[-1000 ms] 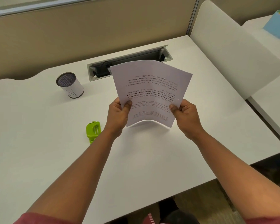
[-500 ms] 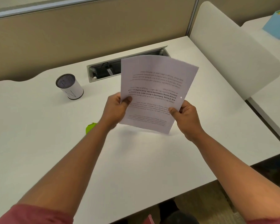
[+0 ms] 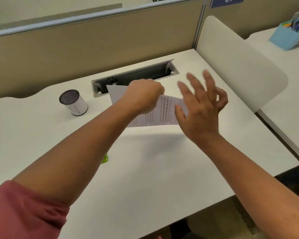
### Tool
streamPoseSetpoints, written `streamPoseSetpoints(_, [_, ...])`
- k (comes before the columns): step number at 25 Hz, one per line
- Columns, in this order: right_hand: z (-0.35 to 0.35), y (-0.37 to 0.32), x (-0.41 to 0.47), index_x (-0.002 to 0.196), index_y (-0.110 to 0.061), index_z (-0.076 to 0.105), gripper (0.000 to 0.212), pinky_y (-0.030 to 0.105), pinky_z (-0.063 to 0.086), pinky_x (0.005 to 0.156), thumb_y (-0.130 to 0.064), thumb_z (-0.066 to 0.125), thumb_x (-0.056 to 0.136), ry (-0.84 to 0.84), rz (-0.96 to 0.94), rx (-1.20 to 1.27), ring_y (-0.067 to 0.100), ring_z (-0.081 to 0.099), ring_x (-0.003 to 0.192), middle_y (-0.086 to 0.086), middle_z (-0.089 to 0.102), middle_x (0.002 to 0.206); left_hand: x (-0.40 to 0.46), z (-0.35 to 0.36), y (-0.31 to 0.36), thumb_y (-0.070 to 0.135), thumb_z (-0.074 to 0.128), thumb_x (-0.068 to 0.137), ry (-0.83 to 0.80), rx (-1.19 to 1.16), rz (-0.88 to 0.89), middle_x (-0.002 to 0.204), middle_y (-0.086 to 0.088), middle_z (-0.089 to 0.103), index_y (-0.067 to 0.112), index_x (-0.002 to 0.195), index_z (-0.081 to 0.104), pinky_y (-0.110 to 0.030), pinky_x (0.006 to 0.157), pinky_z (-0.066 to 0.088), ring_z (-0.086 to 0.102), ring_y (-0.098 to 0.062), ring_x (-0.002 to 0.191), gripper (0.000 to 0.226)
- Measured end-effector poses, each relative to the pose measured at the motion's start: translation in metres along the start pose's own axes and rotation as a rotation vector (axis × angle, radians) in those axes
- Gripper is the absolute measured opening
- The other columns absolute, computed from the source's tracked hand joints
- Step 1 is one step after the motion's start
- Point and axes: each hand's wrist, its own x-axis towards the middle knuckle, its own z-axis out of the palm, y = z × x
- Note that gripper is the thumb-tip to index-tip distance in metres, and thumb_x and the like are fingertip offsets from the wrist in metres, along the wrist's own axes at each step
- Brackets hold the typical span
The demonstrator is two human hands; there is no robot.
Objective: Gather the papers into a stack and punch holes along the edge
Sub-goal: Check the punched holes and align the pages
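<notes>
Left hand (image 3: 143, 96) grips paper stack (image 3: 155, 114) above desk (image 3: 145, 169); right hand (image 3: 201, 107) spread, empty, just right of stack; green hole punch (image 3: 104, 158) under left forearm, nearer left.

White desk (image 3: 145, 178): mesh-topped cup (image 3: 73, 102) upright far left; green punch (image 3: 104, 158) mostly hidden beneath forearm.

The left hand (image 3: 143, 95) grips the papers (image 3: 160, 112) from above, holding them over the white surface (image 3: 145, 169). The right hand (image 3: 201, 107), at 3 o'clock of the papers, has spread fingers overlapping their right edge. At 9 o'clock stands a mesh-topped cup (image 3: 73, 102). A green sliver (image 3: 104, 158) shows beside the left forearm.
</notes>
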Motion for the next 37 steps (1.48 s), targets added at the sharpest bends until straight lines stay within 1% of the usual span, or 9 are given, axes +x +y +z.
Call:
streamPoseSetpoints(4, [-0.005,-0.011,0.018,0.096,-0.026,0.067,0.009,0.041,0.033,0.088,-0.025,0.059,0.092,-0.386,0.048,-0.121,0.027,0.066,0.097,0.0,0.075,0.103,0.001,-0.012,0.026,0.009,0.055,0.09,-0.047,0.191,0.049,0.077,0.001,0.064,0.02,0.095,0.069,-0.031,0.052,0.04,0.06,-0.021,0.062,0.018])
streamPoseSetpoints(8, [-0.003,-0.008,0.021,0.09,-0.025,0.063,0.015,0.028,0.033,0.057,-0.024,0.05,0.097,-0.557,0.144,-0.09,0.026,0.051,0.064,0.003,0.074,0.094,0.003,-0.006,0.035,0.011,0.056,0.09,-0.081,0.171,0.107,0.08,0.002,0.066,0.022,0.098,0.069,-0.032,0.062,0.047,0.064,-0.023,0.068,0.019])
streamPoseSetpoints(12, [0.001,0.016,0.013,0.097,-0.021,0.072,0.025,0.031,0.04,0.056,-0.026,0.048,0.1,-0.544,0.312,0.089,0.029,0.057,0.069,0.005,0.073,0.088,-0.002,0.036,0.009,0.02,0.07,0.085,0.401,0.119,0.131,0.139,-0.006,0.062,0.021,0.129,0.06,-0.049,0.118,0.025,0.051,-0.032,0.134,0.046])
streamPoseSetpoints(14, [0.001,0.03,0.007,0.089,-0.018,0.072,0.024,0.034,0.048,0.06,-0.026,0.052,0.099,-0.524,0.459,0.273,0.03,0.062,0.071,0.002,0.072,0.08,-0.019,0.056,0.0,0.032,0.069,0.085,0.609,0.026,-0.033,0.163,-0.008,0.034,0.024,0.149,0.043,-0.054,0.118,0.011,0.023,-0.036,0.152,0.069])
streamPoseSetpoints(17, [0.002,0.045,-0.007,0.082,-0.014,0.073,0.024,0.037,0.05,0.062,-0.024,0.058,0.097,-0.484,0.615,0.443,0.031,0.065,0.073,0.003,0.071,0.073,-0.042,0.077,0.008,0.049,0.074,0.08,0.692,-0.431,-0.378,0.168,-0.014,0.006,0.027,0.159,0.021,-0.052,0.119,0.008,0.003,-0.037,0.155,0.097])
streamPoseSetpoints(21, [0.003,0.051,-0.02,0.092,-0.019,0.078,0.014,0.042,0.059,0.076,-0.021,0.064,0.095,-0.423,0.839,0.773,0.023,0.073,0.076,-0.002,0.079,0.083,-0.048,0.107,0.007,0.039,0.085,0.078,0.324,-1.408,-0.753,0.17,-0.002,-0.003,0.034,0.159,-0.012,-0.05,0.123,0.018,0.003,-0.022,0.157,0.126])
streamPoseSetpoints(26, [0.005,0.051,-0.03,0.094,-0.02,0.078,0.014,0.044,0.059,0.085,-0.015,0.065,0.096,-0.434,0.904,1.03,0.017,0.073,0.078,0.0,0.08,0.092,-0.05,0.128,0.0,0.018,0.074,0.091,0.188,-1.968,-0.668,0.135,-0.006,0.066,0.012,0.153,0.027,-0.04,0.088,0.06,0.068,-0.023,0.117,0.078])
streamPoseSetpoints(30, [0.013,0.052,-0.037,0.097,-0.016,0.076,0.014,0.038,0.06,0.082,-0.01,0.063,0.097,-0.372,0.887,1.11,0.014,0.072,0.079,-0.004,0.079,0.088,-0.05,0.123,-0.005,0.008,0.063,0.096,0.19,-1.99,-0.524,0.122,-0.01,0.073,0.005,0.131,0.06,-0.04,0.085,0.059,0.071,-0.028,0.109,0.035])
streamPoseSetpoints(37, [0.027,0.05,-0.043,0.11,-0.014,0.07,0.022,0.026,0.057,0.086,0.0,0.059,0.098,-0.364,0.826,1.209,0.016,0.073,0.098,-0.004,0.078,0.102,-0.057,0.115,0.004,0.013,0.061,0.1,0.414,-1.601,-0.473,0.096,0.013,0.078,0.023,0.103,0.072,-0.03,0.079,0.061,0.073,-0.01,0.089,0.015])
